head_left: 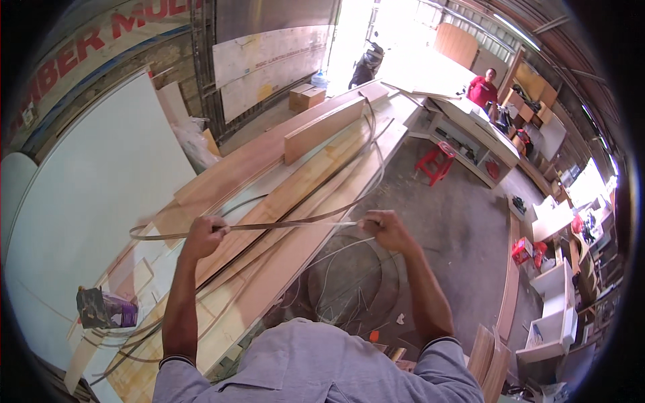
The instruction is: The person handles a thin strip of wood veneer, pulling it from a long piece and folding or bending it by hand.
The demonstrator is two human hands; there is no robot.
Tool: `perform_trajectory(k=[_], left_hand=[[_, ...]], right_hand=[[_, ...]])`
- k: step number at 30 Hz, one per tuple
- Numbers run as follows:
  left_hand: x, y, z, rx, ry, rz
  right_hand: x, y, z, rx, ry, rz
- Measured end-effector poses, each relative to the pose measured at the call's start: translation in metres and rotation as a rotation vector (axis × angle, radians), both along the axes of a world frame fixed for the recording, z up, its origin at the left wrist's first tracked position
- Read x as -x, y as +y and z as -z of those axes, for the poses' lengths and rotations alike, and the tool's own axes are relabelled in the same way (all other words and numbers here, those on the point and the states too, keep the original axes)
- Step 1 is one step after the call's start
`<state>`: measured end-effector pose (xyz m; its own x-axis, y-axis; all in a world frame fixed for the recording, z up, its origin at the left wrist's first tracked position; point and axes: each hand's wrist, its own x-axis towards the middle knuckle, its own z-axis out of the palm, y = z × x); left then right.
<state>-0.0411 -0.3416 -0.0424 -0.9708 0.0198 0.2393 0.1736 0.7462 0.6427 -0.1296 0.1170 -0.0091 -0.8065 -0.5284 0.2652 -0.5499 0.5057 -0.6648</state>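
Both of my arms reach forward over a long stack of wooden boards [269,211]. My left hand [207,236] is closed around a thin brown edge-banding strip [282,225], which loops out past it on the left. Off to the right, my right hand [383,229] pinches a narrow pale length that runs in line with the strip; whether it is the strip's other face or a separate piece, I cannot tell. More of the banding curves away over the boards toward their far end. A dark stained can with a purple side [107,309] sits at the left.
A big white panel [101,195] leans at the left. A cardboard box [306,98] stands beyond the boards. On the floor to the right is a red stool [435,162]. Farther back, a person in a red shirt [481,91] is behind a white cabinet [463,144].
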Motion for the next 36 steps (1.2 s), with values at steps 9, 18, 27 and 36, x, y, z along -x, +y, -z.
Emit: perform_trajectory(k=[9, 18, 27, 36], left_hand=[[-0.008, -0.058, 0.005, -0.054, -0.04, -0.081], [-0.044, -0.167, 0.029, 0.057, -0.045, -0.324], [-0.085, -0.154, 0.008, -0.336, -0.092, -0.16], [-0.113, -0.114, -0.064, -0.54, -0.108, -0.053]], right_hand=[[0.028, 0.129, -0.044, -0.306, 0.306, 0.369], [0.06, 0.329, -0.055, -0.549, 0.539, 0.857], [0.032, 0.467, 0.066, -0.877, 0.038, 0.958], [0.021, 0.354, 0.055, -0.535, 1.087, 0.947]])
